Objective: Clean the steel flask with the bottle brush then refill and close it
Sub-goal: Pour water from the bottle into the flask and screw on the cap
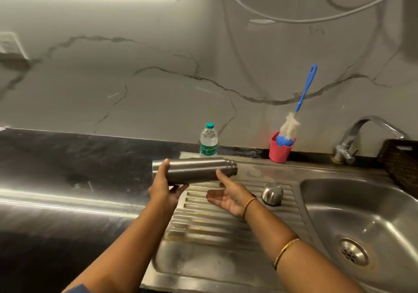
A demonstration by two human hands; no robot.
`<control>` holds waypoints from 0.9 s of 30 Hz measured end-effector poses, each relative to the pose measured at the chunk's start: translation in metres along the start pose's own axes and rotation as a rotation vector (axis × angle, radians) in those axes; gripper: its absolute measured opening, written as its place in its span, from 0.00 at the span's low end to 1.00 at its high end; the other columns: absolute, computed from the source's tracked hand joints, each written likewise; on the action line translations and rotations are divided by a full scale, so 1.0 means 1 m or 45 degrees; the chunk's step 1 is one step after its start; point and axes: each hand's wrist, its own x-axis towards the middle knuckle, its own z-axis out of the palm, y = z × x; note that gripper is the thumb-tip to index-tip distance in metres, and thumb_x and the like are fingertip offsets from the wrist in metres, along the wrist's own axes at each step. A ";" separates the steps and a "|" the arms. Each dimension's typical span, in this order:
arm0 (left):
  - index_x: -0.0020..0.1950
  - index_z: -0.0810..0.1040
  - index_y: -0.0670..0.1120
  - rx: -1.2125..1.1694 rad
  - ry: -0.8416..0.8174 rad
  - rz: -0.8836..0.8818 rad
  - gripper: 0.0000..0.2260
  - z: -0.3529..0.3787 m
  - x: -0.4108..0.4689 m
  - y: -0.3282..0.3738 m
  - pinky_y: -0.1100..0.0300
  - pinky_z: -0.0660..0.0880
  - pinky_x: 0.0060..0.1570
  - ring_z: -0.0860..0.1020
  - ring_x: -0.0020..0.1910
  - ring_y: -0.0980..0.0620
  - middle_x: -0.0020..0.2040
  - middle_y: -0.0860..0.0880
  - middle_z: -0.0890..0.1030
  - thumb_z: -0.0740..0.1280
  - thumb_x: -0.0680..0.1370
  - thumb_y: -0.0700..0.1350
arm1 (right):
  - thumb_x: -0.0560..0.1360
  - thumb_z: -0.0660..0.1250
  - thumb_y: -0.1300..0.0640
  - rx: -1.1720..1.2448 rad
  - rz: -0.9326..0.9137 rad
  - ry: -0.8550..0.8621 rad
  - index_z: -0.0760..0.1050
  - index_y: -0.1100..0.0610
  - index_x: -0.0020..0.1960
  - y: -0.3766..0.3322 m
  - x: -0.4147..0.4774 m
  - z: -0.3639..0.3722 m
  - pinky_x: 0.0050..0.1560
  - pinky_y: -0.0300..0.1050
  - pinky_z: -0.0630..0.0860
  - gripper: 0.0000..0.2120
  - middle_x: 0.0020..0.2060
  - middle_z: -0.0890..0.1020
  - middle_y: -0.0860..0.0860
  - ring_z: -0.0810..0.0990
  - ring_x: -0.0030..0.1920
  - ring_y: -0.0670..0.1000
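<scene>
From my remote seat, I saw the steel flask (199, 170) lying on its side in the air, over the far left part of the ribbed drainboard (203, 220). Its open threaded mouth pointed right, toward the sink basin (352, 213). The left hand (164, 186) was grasping it near the base end, thumb laid over the near side and fingers curled beneath. The right hand (228, 196) was released, palm up and fingers loose, just below the flask's mouth end. Its forefinger reached up to the flask body, though I could not tell whether it touched. Two gold bangles (286, 253) sat on that right forearm.

The flask's steel cap (272, 194) stood on the drainboard to the right of the right hand, near the basin's left rim. On the far edge of the sink unit, a pink cup (279, 151) held the bottle brush (304, 91), bristles down and blue handle leaning right against the marble wall. A water bottle (208, 141) with a green cap stood just behind the flask. The tap (346, 147) rose at the far right, with a dark woven basket (400, 161) beside it. Dark counter (67, 168) stretched away to the left.
</scene>
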 end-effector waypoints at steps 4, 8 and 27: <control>0.65 0.65 0.41 -0.131 0.014 -0.135 0.26 -0.023 -0.006 -0.005 0.39 0.76 0.51 0.73 0.53 0.38 0.57 0.37 0.71 0.72 0.73 0.49 | 0.72 0.70 0.52 0.233 -0.143 0.009 0.68 0.59 0.64 0.013 0.007 0.018 0.54 0.53 0.76 0.24 0.57 0.76 0.61 0.77 0.54 0.59; 0.62 0.67 0.39 -0.017 -0.054 -0.247 0.24 -0.050 -0.003 -0.014 0.45 0.79 0.50 0.76 0.52 0.39 0.51 0.37 0.72 0.72 0.73 0.49 | 0.69 0.73 0.55 0.316 -0.249 0.107 0.66 0.55 0.66 0.018 0.009 0.021 0.55 0.60 0.76 0.28 0.59 0.77 0.58 0.77 0.57 0.60; 0.68 0.67 0.50 1.612 -0.569 0.613 0.37 -0.016 -0.016 -0.045 0.57 0.74 0.55 0.74 0.62 0.48 0.64 0.51 0.73 0.79 0.63 0.50 | 0.61 0.79 0.48 -0.737 -0.975 0.349 0.67 0.50 0.53 -0.008 -0.020 0.026 0.53 0.49 0.77 0.28 0.48 0.80 0.46 0.79 0.49 0.48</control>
